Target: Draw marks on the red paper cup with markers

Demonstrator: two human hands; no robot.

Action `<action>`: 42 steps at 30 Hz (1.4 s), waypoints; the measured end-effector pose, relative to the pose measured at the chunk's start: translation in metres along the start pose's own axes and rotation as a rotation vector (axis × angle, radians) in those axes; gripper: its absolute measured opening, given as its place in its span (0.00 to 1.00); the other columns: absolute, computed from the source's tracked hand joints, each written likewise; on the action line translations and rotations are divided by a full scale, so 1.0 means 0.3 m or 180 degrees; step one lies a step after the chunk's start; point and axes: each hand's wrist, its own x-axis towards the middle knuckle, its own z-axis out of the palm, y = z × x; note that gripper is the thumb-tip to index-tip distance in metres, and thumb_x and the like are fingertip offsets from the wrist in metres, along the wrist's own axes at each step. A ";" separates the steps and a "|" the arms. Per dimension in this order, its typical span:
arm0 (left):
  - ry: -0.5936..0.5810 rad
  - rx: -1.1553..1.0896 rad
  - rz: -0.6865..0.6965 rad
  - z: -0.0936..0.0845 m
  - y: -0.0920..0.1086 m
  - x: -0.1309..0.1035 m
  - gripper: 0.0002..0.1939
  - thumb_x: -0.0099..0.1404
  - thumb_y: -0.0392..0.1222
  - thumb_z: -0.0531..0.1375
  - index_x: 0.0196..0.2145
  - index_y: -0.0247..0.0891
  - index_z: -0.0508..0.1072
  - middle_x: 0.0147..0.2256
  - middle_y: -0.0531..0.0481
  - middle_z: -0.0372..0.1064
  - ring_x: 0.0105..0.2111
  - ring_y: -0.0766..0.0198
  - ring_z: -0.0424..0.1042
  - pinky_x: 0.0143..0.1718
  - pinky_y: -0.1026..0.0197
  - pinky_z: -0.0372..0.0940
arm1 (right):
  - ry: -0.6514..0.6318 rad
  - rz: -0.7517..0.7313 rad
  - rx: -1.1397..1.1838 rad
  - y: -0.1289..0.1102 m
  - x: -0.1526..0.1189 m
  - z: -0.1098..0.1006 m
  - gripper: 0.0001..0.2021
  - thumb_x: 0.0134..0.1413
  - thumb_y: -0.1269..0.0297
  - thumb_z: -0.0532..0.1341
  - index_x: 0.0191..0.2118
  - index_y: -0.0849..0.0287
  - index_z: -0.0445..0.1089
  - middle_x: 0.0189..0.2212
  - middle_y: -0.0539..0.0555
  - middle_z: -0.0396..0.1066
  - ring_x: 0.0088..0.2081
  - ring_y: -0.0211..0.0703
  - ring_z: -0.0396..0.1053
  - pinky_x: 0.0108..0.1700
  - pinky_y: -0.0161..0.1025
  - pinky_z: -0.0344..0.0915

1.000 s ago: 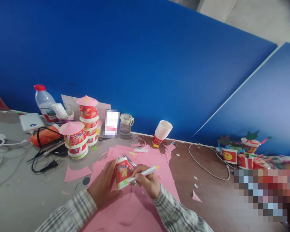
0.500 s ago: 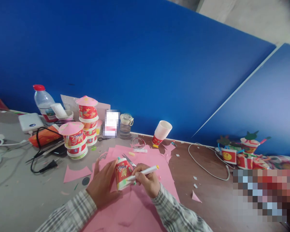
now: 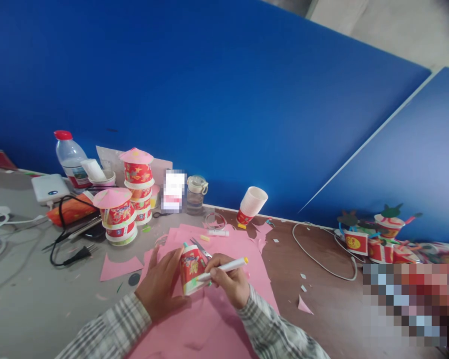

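One red paper cup [image 3: 192, 264], tilted over the pink paper [image 3: 209, 326], wide end toward you. One left hand [image 3: 161, 285], yours, fingers clamped along the cup's side. One right hand [image 3: 230, 284], fingers pinched together on a white marker [image 3: 230, 266], its tip at the cup's wide end. Changes over the last second: scarcely any; both grips stay put, suggesting your marking continues around the same spot.

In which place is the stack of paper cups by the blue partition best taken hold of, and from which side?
Probably around the red lower wall of the stack, coming from the front: it stands narrow end down, so gripping low should lift it whole, and the blue partition is close behind.
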 end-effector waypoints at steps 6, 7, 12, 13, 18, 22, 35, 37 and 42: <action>-0.0054 0.0024 -0.0012 0.005 -0.003 -0.003 0.54 0.42 0.69 0.54 0.56 0.37 0.33 0.50 0.42 0.58 0.48 0.49 0.58 0.54 0.40 0.33 | 0.0030 -0.0224 -0.0378 0.011 -0.008 0.004 0.07 0.42 0.69 0.57 0.24 0.57 0.73 0.17 0.48 0.65 0.19 0.39 0.60 0.22 0.33 0.58; -0.0054 0.0036 -0.0005 0.005 -0.003 -0.003 0.54 0.42 0.69 0.54 0.56 0.37 0.33 0.50 0.42 0.58 0.48 0.49 0.58 0.54 0.40 0.33 | 0.0021 -0.0301 -0.0505 0.012 -0.009 0.004 0.07 0.42 0.69 0.57 0.24 0.57 0.73 0.18 0.48 0.65 0.20 0.40 0.61 0.23 0.33 0.58; -0.0060 0.0025 0.0008 0.006 -0.003 -0.002 0.54 0.42 0.69 0.54 0.56 0.38 0.32 0.50 0.41 0.58 0.48 0.49 0.57 0.54 0.40 0.33 | -0.0101 -0.0528 -0.0861 0.003 -0.009 0.005 0.08 0.42 0.71 0.57 0.23 0.57 0.74 0.19 0.49 0.66 0.23 0.42 0.62 0.26 0.35 0.58; -0.0070 0.0027 0.0008 0.006 -0.003 -0.002 0.54 0.42 0.69 0.54 0.56 0.37 0.33 0.50 0.41 0.57 0.48 0.49 0.57 0.54 0.40 0.33 | -0.0110 -0.0518 -0.0879 0.000 -0.008 0.005 0.08 0.42 0.71 0.57 0.23 0.57 0.73 0.19 0.49 0.66 0.22 0.42 0.62 0.26 0.35 0.58; -0.0092 0.0027 0.0013 0.003 -0.001 -0.001 0.54 0.41 0.69 0.55 0.56 0.37 0.34 0.50 0.41 0.58 0.48 0.49 0.57 0.54 0.41 0.34 | -0.0089 -0.0668 -0.1022 -0.010 -0.005 0.010 0.08 0.43 0.72 0.57 0.24 0.57 0.74 0.19 0.49 0.67 0.23 0.42 0.63 0.27 0.34 0.59; -0.0101 -0.0028 0.0019 0.000 0.001 -0.001 0.54 0.42 0.69 0.55 0.56 0.37 0.33 0.50 0.41 0.58 0.48 0.50 0.57 0.54 0.41 0.33 | -0.0124 -0.0664 -0.1098 -0.012 -0.005 0.009 0.08 0.43 0.72 0.57 0.23 0.58 0.73 0.19 0.49 0.67 0.22 0.42 0.63 0.26 0.34 0.59; -0.0072 -0.0021 0.0038 0.003 -0.003 -0.002 0.55 0.41 0.69 0.56 0.56 0.38 0.33 0.49 0.43 0.58 0.47 0.48 0.57 0.53 0.40 0.36 | -0.0130 -0.0446 -0.0905 -0.006 -0.001 0.004 0.09 0.42 0.73 0.56 0.22 0.58 0.73 0.17 0.49 0.66 0.21 0.41 0.63 0.25 0.33 0.59; -0.0071 -0.0041 0.0036 0.003 -0.002 -0.002 0.54 0.41 0.69 0.55 0.56 0.38 0.32 0.49 0.42 0.58 0.48 0.49 0.57 0.54 0.40 0.35 | -0.0113 -0.0428 -0.0906 -0.014 -0.001 0.008 0.09 0.42 0.72 0.56 0.22 0.58 0.73 0.17 0.49 0.66 0.21 0.41 0.62 0.25 0.33 0.59; -0.0086 -0.0008 0.0066 0.006 -0.003 -0.003 0.54 0.42 0.69 0.54 0.56 0.38 0.33 0.49 0.42 0.58 0.48 0.49 0.57 0.54 0.40 0.34 | -0.0136 -0.0488 -0.0965 -0.029 -0.002 0.011 0.08 0.42 0.71 0.57 0.21 0.58 0.73 0.18 0.49 0.67 0.21 0.41 0.62 0.25 0.34 0.59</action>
